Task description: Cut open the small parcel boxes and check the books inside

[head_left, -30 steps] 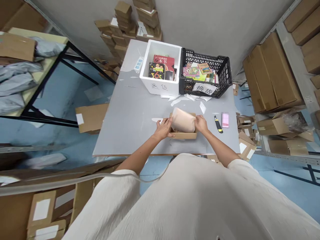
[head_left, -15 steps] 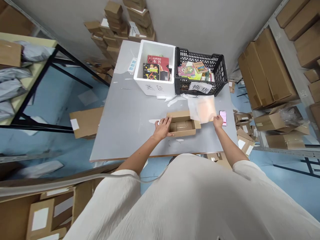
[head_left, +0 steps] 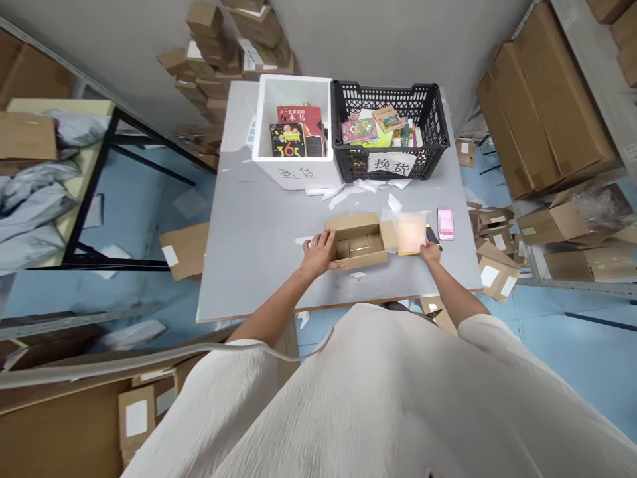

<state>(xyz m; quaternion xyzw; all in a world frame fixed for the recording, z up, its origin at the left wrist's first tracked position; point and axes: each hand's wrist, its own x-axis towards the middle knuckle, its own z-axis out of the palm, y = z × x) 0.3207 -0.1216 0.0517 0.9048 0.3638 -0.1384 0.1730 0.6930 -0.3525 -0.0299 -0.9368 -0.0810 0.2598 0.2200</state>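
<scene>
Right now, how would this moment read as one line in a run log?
left hand: steadies open cardboard box | right hand: holds peach packet on grey table | yellow knife beside it

An open cardboard box lies near the desk's front edge, about midway along it. The left hand rests on the box's left wall. Just right of the box lies a flat packet, with the right hand at its front right corner. A utility knife lies partly behind that hand, and a phone lies further right, near the right edge. At the back edge stand a foam box and, right of it, a plastic crate, both holding books.
</scene>
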